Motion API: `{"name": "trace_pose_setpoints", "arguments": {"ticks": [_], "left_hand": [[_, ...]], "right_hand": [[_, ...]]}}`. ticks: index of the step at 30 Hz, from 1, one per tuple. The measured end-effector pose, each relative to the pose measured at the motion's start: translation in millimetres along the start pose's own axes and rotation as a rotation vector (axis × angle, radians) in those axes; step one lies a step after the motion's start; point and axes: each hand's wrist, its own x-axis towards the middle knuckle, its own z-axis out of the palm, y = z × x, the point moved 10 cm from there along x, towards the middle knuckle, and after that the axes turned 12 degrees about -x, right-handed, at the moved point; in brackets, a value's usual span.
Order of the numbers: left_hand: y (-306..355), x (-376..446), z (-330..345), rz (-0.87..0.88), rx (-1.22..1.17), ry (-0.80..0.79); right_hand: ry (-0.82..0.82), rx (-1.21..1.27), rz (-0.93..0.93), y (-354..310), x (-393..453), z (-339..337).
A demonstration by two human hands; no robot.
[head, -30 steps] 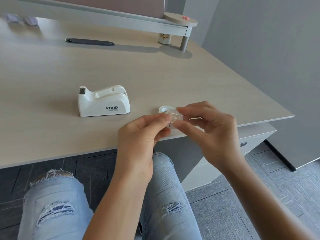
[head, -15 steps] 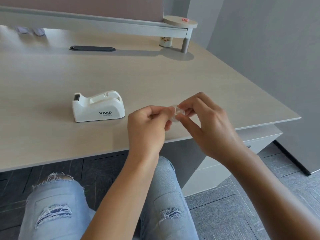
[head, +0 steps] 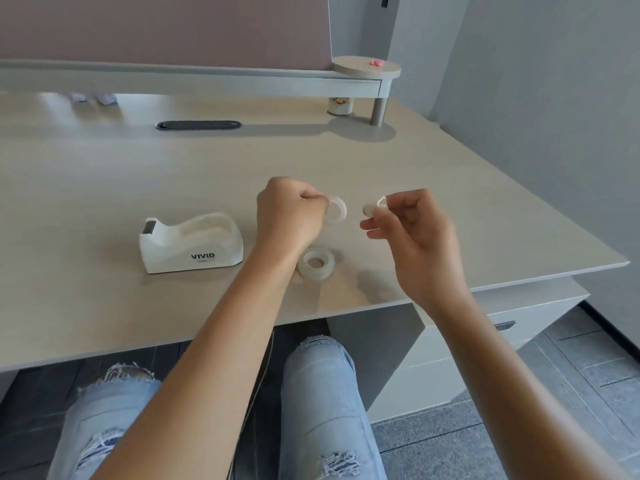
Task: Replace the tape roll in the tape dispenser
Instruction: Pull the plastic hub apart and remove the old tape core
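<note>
The white tape dispenser [head: 192, 242] marked VIVID stands on the desk with its cradle empty. A clear tape roll [head: 316, 263] lies flat on the desk to its right, under my hands. My left hand [head: 289, 216] pinches a thin whitish ring [head: 337, 209], an empty tape core, held upright above the desk. A small gap to the right, my right hand [head: 405, 223] holds the small white hub piece [head: 372, 208] between thumb and fingers. The two parts are apart.
The desk's front edge [head: 207, 337] runs just below my forearms, and its right edge [head: 540, 206] lies beside my right hand. A raised shelf [head: 194, 79] with a round end plate, a small cup [head: 340, 105] and a dark cable slot [head: 198, 125] sit at the back.
My hands were together on one small part at the desk's edge. They have risen over the desk and pulled apart, the ring in the left and the hub in the right.
</note>
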Motion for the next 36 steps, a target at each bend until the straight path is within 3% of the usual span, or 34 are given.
{"name": "trace_pose_setpoints", "arguments": {"ticks": [6,13,19,24,31,34,36], "left_hand": [[-18,23,19,-0.051,0.248,-0.041],[-24,7,16,0.027,0.290,-0.206],[-17,-77,-26,0.359,0.313,-0.053],[-20,-98,-8,0.521,0.552,-0.141],[-21,-137,-6,0.694,0.592,-0.265],[-17,-151,-18,0.815,0.539,-0.144],[-12,-151,-33,0.787,0.405,-0.039]], "right_hand": [[-0.032,0.081,0.153,28,7,5],[-0.048,0.091,0.240,38,3,14],[-0.032,0.063,0.243,36,-3,15],[-0.056,0.060,0.249,30,-15,19],[-0.041,0.074,0.256,26,-31,12],[-0.044,0.078,0.270,24,-37,12],[-0.047,0.090,0.271,21,-41,13]]}}
